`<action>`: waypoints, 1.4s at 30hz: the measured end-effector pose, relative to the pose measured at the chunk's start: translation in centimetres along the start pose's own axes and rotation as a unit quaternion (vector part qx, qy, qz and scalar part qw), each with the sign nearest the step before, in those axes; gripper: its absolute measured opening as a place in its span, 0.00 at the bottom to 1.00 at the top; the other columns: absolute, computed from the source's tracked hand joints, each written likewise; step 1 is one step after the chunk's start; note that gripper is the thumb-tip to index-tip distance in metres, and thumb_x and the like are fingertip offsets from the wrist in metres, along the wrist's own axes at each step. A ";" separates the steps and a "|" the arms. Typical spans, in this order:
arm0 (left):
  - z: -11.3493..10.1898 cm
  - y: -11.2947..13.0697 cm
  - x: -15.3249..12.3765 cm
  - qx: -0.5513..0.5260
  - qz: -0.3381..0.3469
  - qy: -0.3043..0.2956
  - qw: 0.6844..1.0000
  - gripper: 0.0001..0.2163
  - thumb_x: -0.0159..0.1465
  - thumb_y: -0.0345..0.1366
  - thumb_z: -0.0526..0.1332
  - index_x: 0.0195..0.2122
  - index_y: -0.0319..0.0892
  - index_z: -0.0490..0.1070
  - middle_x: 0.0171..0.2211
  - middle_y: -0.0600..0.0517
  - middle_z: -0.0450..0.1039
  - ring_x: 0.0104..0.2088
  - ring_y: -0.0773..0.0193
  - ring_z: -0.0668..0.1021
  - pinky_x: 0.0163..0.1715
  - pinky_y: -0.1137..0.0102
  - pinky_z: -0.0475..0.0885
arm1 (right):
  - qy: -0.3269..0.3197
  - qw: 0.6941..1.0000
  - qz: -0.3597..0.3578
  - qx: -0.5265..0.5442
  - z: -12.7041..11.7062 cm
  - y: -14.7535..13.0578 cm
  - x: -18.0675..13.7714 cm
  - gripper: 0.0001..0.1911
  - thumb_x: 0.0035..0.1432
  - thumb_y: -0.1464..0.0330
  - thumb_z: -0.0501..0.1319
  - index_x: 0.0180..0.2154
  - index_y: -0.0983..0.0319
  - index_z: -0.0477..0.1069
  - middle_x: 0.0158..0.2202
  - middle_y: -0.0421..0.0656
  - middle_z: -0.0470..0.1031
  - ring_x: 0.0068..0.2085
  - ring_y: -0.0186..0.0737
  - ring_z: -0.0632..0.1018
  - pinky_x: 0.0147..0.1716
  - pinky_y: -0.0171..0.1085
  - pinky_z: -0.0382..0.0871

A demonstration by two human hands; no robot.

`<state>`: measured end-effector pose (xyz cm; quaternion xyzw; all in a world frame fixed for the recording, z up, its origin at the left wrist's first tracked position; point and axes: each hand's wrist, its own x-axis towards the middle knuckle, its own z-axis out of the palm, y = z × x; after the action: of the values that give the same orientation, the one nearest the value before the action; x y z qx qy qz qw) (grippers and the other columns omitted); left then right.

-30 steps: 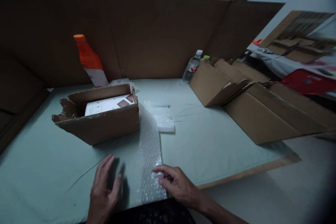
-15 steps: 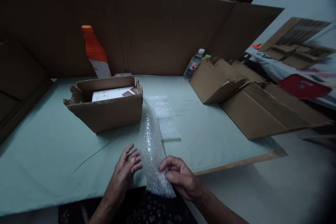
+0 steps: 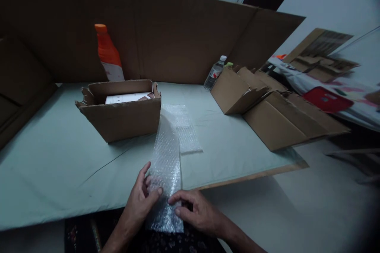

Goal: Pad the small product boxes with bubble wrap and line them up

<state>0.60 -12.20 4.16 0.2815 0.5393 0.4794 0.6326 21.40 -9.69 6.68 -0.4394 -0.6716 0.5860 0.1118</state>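
Observation:
A long strip of clear bubble wrap (image 3: 166, 142) runs from beside the cardboard box (image 3: 130, 120) over the table's near edge to my lap. My left hand (image 3: 141, 195) grips its left side, thumb on top and some fingers hidden behind the sheet. On the right side, my right hand (image 3: 197, 209) has its bent index finger and thumb on the wrap. A second, flat piece of bubble wrap (image 3: 188, 132) lies on the table to the right of the strip. Inside the open box a white printed carton (image 3: 127, 98) shows.
An orange-and-white bottle (image 3: 109, 55) stands behind the box, near a tall cardboard wall (image 3: 178, 35). At right are a clear water bottle (image 3: 215, 73) and several brown cardboard boxes (image 3: 276, 120). Farther right, a red flat object (image 3: 328, 99) lies on another surface.
My left hand has come onto the bubble wrap, where before it was open beside it. The strip's near end has shifted left and flattened out, and my right hand has moved slightly left.

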 end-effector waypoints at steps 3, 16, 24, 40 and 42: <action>0.2 0.0 -0.5 0.035 -0.004 0.022 0.999 0.44 0.56 0.47 0.67 0.70 0.39 0.50 0.42 0.46 0.77 0.34 0.61 0.77 0.38 0.68 0.72 | 0.030 0.999 -0.033 -0.003 -1.7 -0.5 -0.3 0.23 0.58 0.61 0.64 0.55 0.58 0.75 0.32 0.41 0.77 0.32 0.37 0.74 0.33 0.35 0.67; -0.2 -2.4 -2.5 0.012 0.031 0.060 0.998 0.38 0.60 0.47 0.64 0.69 0.40 0.53 0.34 0.51 0.73 0.30 0.64 0.74 0.30 0.71 0.69 | 0.124 0.883 -0.174 -0.419 -11.5 0.8 13.5 0.21 0.68 0.66 0.57 0.61 0.62 0.70 0.62 0.52 0.71 0.64 0.51 0.69 0.63 0.53 0.61; 0.1 -2.9 -1.8 -0.045 -0.016 0.030 0.998 0.44 0.55 0.49 0.69 0.69 0.41 0.53 0.40 0.46 0.77 0.28 0.64 0.75 0.29 0.71 0.69 | 0.188 0.885 -0.167 -0.391 -16.7 -2.2 21.1 0.17 0.66 0.72 0.58 0.54 0.63 0.75 0.55 0.52 0.77 0.58 0.48 0.75 0.59 0.48 0.64; 0.4 -2.4 -1.7 -0.006 -0.038 -0.017 0.999 0.49 0.56 0.53 0.68 0.72 0.43 0.44 0.53 0.38 0.76 0.45 0.52 0.80 0.48 0.61 0.72 | 0.259 0.890 -0.163 -0.338 -13.8 1.3 18.5 0.13 0.60 0.70 0.65 0.48 0.63 0.76 0.52 0.49 0.78 0.53 0.50 0.74 0.54 0.47 0.66; -0.3 -3.4 -2.3 0.039 -0.004 -0.004 0.999 0.46 0.58 0.55 0.66 0.73 0.45 0.46 0.58 0.38 0.73 0.52 0.49 0.78 0.53 0.58 0.70 | 0.263 0.885 -0.163 -0.347 -13.2 0.9 20.1 0.09 0.58 0.72 0.65 0.42 0.63 0.77 0.50 0.50 0.78 0.54 0.52 0.73 0.54 0.48 0.65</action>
<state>1.39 -15.65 2.09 0.3059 0.5563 0.4542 0.6250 18.75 13.86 2.34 -0.4724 -0.8402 0.1518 0.2188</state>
